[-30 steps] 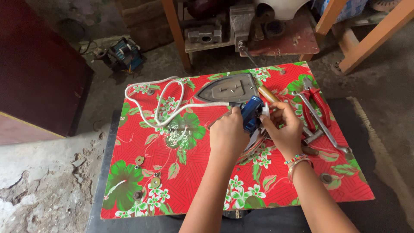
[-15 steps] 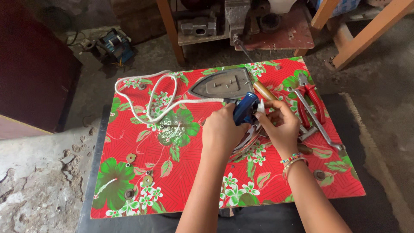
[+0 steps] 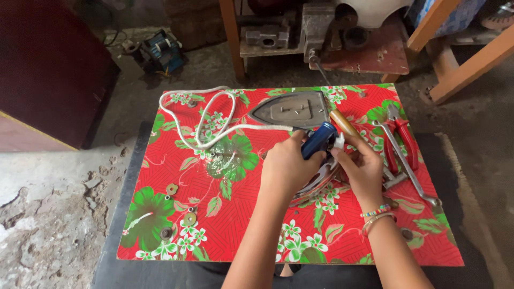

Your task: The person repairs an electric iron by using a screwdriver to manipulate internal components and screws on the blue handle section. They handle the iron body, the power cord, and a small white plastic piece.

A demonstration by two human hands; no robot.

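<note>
Fingers (image 3: 292, 152) of the left hand (image 3: 289, 168) curling over and clamping the blue handle part (image 3: 318, 140) of a dismantled clothes iron, steadying it above the bench (image 3: 176, 214). Fingers (image 3: 350, 155) of the right hand (image 3: 364, 171) pressing together around the small white piece (image 3: 339, 141) at the handle's end, pinching it where the cord joins. Blue handle part sitting just in front of the grey soleplate (image 3: 292, 109), with a shiny metal cover (image 3: 316, 179) partly hidden under both hands. Wooden-handled tool (image 3: 342, 123) lying right beside the handle, touching or nearly so; cannot tell which.

Judging the step as working the cord end at the handle: keeping the left grip firm and low so the part is not twisting, easing the white piece straight rather than at an angle, and leaving slack in the white cord (image 3: 203, 118) looping across the red floral cloth (image 3: 176, 176).

Farther out, red-handled pliers (image 3: 401, 134) and a metal wrench (image 3: 412, 179) lying to the right, washers and small rings (image 3: 179, 206) scattered on the left, well apart from the hands. Keeping loose screws away from the bench edge seeming wise.
</note>
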